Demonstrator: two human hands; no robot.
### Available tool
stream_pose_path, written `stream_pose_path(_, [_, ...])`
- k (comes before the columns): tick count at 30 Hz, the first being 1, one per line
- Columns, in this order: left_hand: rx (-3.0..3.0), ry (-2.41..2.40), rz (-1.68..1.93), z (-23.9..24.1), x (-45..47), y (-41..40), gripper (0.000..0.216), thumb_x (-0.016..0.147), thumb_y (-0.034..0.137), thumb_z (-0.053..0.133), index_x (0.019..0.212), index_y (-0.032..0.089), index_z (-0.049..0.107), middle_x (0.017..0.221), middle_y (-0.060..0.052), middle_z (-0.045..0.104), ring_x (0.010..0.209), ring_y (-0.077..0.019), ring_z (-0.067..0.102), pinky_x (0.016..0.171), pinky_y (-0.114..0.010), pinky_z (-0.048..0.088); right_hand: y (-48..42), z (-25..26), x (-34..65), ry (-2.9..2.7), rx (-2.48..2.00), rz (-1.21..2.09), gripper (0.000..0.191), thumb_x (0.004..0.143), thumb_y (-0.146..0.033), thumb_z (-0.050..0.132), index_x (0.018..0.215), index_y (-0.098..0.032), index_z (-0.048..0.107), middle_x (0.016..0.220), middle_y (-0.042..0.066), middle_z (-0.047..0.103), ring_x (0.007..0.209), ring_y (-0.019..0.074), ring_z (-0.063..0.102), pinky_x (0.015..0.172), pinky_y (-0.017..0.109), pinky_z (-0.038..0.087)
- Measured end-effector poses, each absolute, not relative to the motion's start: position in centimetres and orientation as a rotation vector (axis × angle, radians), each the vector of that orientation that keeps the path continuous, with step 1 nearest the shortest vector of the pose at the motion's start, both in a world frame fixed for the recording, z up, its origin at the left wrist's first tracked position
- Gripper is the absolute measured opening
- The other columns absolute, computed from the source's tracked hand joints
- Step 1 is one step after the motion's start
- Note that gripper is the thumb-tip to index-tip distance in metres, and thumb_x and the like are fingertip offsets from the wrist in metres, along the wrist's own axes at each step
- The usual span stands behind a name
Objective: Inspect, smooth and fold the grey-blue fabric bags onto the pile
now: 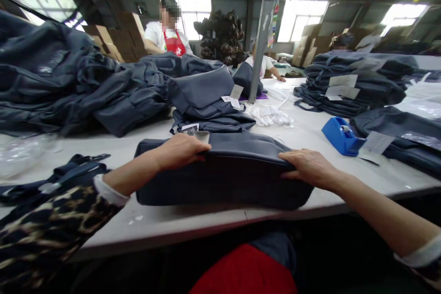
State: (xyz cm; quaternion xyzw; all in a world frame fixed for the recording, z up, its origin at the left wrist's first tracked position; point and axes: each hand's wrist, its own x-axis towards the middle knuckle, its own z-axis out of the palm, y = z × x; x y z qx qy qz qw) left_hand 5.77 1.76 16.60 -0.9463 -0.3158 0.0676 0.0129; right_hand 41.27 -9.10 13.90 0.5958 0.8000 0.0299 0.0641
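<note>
A dark navy bag [227, 170] lies flat near the front edge of the white table [172, 225]. My left hand [181, 149] rests on its upper left edge with the fingers curled over it. On the bag's right end lies my right hand [308, 167], fingers bent over the top edge. Both hands grip the bag. A small white tag and a clear piece peek out just behind the bag's far edge.
A large heap of navy bags [79, 82] fills the left. More folded bags [210, 101] lie behind, and a stack [354, 87] stands at right. A blue tape dispenser [339, 135] sits right of the bag. Dark straps [58, 177] lie at left. People work farther back.
</note>
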Motion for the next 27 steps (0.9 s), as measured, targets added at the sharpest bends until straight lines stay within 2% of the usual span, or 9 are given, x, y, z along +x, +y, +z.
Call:
stream_pose_path(4, [-2.963,-1.241,0.288,15.7,3.6,0.8,0.042,0.076,0.046,0.071,0.112,0.027,0.062,0.097,-0.004,0.07,0.089,-0.0253,0.065,0.068,-0.026,0.039,-10.2,12.2,40.4,2.513,1.71,0.325,0.01,0.085,-0.029,0.067,0.091,-0.025,0.059,0.09,0.001,0.069,0.085,0.0208,0.064,0.07,0.029,0.039])
stream_pose_path(6, [-2.964,-1.343,0.325,15.1,2.4,0.4,0.04,0.071,0.045,0.074,0.105,0.027,0.063,0.093,-0.001,0.07,0.085,-0.0235,0.065,0.066,-0.025,0.038,-11.2,11.5,40.2,2.562,1.691,0.503,0.007,0.086,-0.027,0.066,0.088,-0.024,0.059,0.085,0.002,0.068,0.08,0.0203,0.062,0.069,0.03,0.037])
stream_pose_path(8, [-2.998,-1.369,0.335,14.5,1.3,0.1,0.027,0.073,0.038,0.073,0.096,0.027,0.064,0.09,0.002,0.071,0.085,-0.0216,0.066,0.065,-0.023,0.036,-12.2,11.2,40.0,2.586,1.695,0.653,0.009,0.086,-0.028,0.067,0.088,-0.023,0.059,0.084,0.003,0.067,0.078,0.0211,0.059,0.07,0.032,0.036])
stream_pose_path(12, [-3.027,-1.28,0.265,13.2,0.3,-0.7,0.012,0.079,0.027,0.068,0.091,0.028,0.065,0.09,0.004,0.07,0.087,-0.0194,0.066,0.067,-0.024,0.036,-13.2,11.0,39.9,2.564,1.753,0.828,0.029,0.076,-0.032,0.077,0.097,-0.021,0.06,0.094,0.006,0.066,0.088,0.0257,0.057,0.077,0.035,0.035])
stream_pose_path(14, [-2.951,-1.155,0.172,12.2,0.1,-1.5,0.003,0.086,0.024,0.063,0.088,0.025,0.064,0.091,0.002,0.069,0.087,-0.0187,0.064,0.068,-0.025,0.037,-13.3,10.3,40.1,2.543,1.762,0.913,0.023,0.078,-0.028,0.075,0.095,-0.021,0.06,0.091,0.006,0.065,0.087,0.0251,0.055,0.077,0.035,0.033])
stream_pose_path(16, [-2.806,-1.042,0.093,11.0,-0.2,-2.8,0.008,0.09,0.019,0.057,0.084,0.022,0.062,0.089,-0.001,0.067,0.085,-0.0192,0.062,0.067,-0.027,0.037,-13.5,8.9,40.3,2.567,1.715,0.993,0.008,0.084,-0.019,0.067,0.087,-0.021,0.06,0.081,0.003,0.062,0.08,0.0222,0.052,0.074,0.034,0.031])
stream_pose_path(18, [-2.653,-0.946,0.041,9.5,-0.5,-4.6,0.013,0.091,0.013,0.054,0.084,0.021,0.061,0.084,-0.003,0.065,0.081,-0.0206,0.059,0.066,-0.03,0.037,-14.0,6.8,40.6,2.63,1.649,1.056,0.012,0.089,-0.012,0.059,0.082,-0.022,0.06,0.076,0.002,0.06,0.075,0.02,0.049,0.072,0.034,0.03])
stream_pose_path(23, [-2.456,-0.741,-0.096,5.5,-1.5,-9.2,0.028,0.091,0.003,0.046,0.108,0.017,0.063,0.092,-0.006,0.066,0.083,-0.0217,0.058,0.071,-0.034,0.039,-15.5,1.8,41.0,2.809,1.586,1.053,0.02,0.095,-0.011,0.048,0.086,-0.021,0.062,0.084,0.003,0.064,0.077,0.0182,0.047,0.077,0.033,0.031])
stream_pose_path(27, [-2.437,-0.766,-0.09,5.3,-2.6,-9.6,0.04,0.089,-0.001,0.044,0.121,0.016,0.059,0.099,-0.008,0.066,0.088,-0.0219,0.058,0.074,-0.034,0.04,-15.4,0.9,41.3,2.873,1.586,0.998,0.023,0.096,-0.012,0.045,0.086,-0.021,0.063,0.085,0.003,0.064,0.078,0.0179,0.048,0.08,0.033,0.033])
